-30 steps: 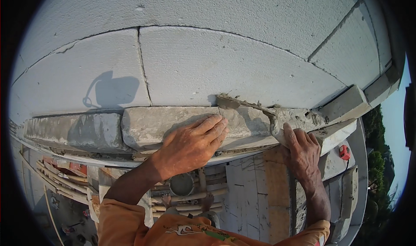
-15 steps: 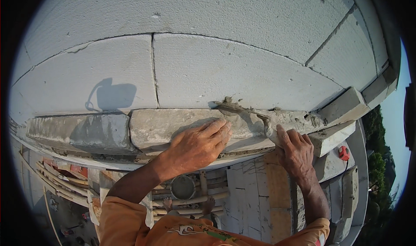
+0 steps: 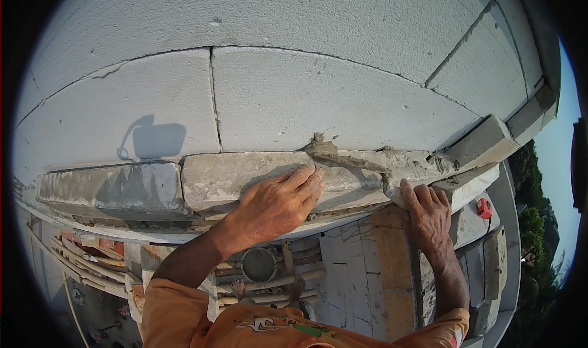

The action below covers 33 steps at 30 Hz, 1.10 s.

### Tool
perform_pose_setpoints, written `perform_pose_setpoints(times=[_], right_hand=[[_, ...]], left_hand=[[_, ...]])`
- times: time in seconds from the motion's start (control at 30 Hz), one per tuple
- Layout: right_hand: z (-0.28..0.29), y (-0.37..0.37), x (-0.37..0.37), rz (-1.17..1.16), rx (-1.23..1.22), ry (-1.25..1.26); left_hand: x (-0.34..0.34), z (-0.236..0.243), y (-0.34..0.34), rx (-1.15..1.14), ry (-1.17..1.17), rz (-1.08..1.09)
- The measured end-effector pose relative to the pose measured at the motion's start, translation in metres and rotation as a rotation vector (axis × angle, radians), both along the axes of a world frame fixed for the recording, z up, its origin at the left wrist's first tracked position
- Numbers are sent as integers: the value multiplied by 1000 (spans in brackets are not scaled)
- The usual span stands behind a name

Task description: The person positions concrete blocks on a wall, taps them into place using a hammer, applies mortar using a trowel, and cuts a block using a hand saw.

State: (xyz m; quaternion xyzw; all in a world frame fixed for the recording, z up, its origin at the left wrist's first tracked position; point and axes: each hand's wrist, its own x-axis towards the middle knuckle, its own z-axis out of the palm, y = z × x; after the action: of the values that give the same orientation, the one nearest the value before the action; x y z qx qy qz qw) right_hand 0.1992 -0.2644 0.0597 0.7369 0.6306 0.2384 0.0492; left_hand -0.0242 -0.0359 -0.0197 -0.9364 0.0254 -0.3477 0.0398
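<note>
My right hand (image 3: 427, 212) is closed round the handle of a trowel (image 3: 352, 162). The trowel's mortar-smeared blade lies along the back top of a grey block, by the wall face. A lump of wet mortar (image 3: 320, 146) sits at the blade's far end, against the white wall. My left hand (image 3: 283, 200) lies with its fingers stretched over the long grey block (image 3: 242, 167), at its right end beside the joint. Left of that block is another grey block (image 3: 156, 185), with a gap between them. A mortar bed (image 3: 214, 225) shows below the blocks.
White wall blocks (image 3: 343, 97) rise ahead. At the right, more blocks (image 3: 484, 141) turn the corner, with a red tape measure (image 3: 484, 208) on one. Below are a round bucket (image 3: 259, 263), bamboo poles (image 3: 288, 280), my bare feet and a far drop at the left.
My right hand has shifted slightly right with the trowel, and its blade looks flatter to the block. My left hand stays in place on the block.
</note>
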Motion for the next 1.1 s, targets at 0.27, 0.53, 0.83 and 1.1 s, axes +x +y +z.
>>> perform_pose_setpoints(times=[0.27,0.53,0.83,1.1], right_hand=[[-2,6,0,-33,39,-21],[-11,-2,-9,-18,121,21],[-28,9,4,-1,108,-60],[-38,-26,-3,-56,162,-41]], left_hand=[[-1,-1,2,21,-14,-34],[-2,-4,1,11,-6,-21],[3,-3,-1,-16,-31,-1],[0,-3,0,7,5,1]])
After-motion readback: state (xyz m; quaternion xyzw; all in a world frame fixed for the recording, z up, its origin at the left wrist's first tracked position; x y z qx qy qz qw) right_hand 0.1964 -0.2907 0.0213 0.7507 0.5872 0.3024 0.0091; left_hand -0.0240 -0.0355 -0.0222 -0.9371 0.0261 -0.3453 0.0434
